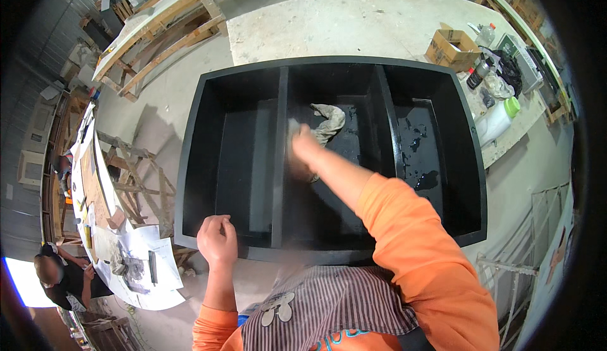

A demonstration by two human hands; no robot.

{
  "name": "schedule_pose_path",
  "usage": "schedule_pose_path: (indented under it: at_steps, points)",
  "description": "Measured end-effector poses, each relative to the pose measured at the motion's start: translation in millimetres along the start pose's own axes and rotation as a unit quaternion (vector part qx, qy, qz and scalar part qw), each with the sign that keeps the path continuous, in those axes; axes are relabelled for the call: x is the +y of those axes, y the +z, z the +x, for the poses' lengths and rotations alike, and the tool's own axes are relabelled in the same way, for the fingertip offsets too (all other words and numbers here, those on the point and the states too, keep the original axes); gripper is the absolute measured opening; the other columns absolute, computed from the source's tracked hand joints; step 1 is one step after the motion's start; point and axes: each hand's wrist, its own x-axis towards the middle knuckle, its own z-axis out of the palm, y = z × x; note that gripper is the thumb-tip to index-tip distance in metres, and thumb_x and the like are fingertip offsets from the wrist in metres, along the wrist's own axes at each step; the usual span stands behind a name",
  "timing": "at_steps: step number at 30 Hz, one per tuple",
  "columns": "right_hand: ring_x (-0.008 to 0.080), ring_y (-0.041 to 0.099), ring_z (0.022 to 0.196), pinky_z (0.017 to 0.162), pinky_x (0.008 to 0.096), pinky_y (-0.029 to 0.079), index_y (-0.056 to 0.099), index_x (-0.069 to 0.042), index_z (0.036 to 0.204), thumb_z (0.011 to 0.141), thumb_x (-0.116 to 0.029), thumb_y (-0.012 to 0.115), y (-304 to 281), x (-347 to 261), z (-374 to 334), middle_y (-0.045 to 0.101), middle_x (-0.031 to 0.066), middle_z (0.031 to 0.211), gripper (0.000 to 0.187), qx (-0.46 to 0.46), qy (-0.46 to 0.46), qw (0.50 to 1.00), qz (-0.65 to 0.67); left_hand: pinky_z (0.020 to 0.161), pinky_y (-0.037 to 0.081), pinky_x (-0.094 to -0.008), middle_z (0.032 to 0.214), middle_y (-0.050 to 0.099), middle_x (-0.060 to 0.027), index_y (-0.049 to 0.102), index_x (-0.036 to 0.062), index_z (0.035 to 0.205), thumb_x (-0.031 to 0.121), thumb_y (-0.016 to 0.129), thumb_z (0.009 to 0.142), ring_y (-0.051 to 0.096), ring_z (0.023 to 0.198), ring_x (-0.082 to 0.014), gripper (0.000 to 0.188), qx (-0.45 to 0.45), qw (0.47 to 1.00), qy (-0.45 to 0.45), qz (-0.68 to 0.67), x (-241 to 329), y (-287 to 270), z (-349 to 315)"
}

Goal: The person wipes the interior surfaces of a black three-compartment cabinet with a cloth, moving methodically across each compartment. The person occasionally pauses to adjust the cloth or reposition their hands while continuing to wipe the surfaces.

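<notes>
A black box (282, 161) with three compartments lies open side up on the pale worktable. My right hand (305, 148), blurred by motion, reaches into the middle compartment against its left divider. Its fingers look closed around something pale and smeared that I cannot make out. Just beyond that hand, a crumpled, stained grey rag (329, 121) lies on the compartment's floor, partly hidden by it. My left hand (217, 240) is at the front left rim, its fingers loosely curled, with nothing visible in them. Wet patches (417, 145) shine on the right compartment's floor.
The worktable (354, 25) extends behind the box. At right stand a cardboard box (452, 49), a dark bottle (478, 73) and a white jug with a green cap (499, 122). A paper-covered bench (152, 281) is at left, beside another person (66, 278).
</notes>
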Motion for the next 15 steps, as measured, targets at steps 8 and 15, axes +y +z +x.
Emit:
schedule_pose_path:
  at_steps: [8, 15]
  points:
    - [0.0296, 0.062, 0.092, 0.075, 0.0448, 0.050, 0.061, 0.004, 0.114, 0.095, -0.015, 0.043, 27, 69, -122, 0.065, 0.0198, 0.107, 0.032, -0.321, 0.159, 0.933, -0.015, 0.065, 0.051, -0.0395, 0.081, 0.068, -0.0112, 0.069, 0.0030, 0.079, 0.005, 0.063, 0.081, 0.065, 0.071, -0.0302, 0.007, 0.027, 0.999, 0.033, 0.001, 2, 3, 2]
    - [0.0309, 0.063, 0.087, 0.071, 0.0444, 0.050, 0.064, 0.006, 0.107, 0.091, -0.008, 0.048, 14, 53, -62, 0.066, 0.0217, 0.102, 0.027, -0.246, 0.139, 0.959, 0.002, 0.069, 0.050, -0.0413, 0.082, 0.068, -0.0119, 0.070, 0.0031, 0.080, 0.004, 0.062, 0.080, 0.065, 0.074, -0.0321, 0.007, 0.016, 0.999, 0.038, 0.010, 0, 2, 1]
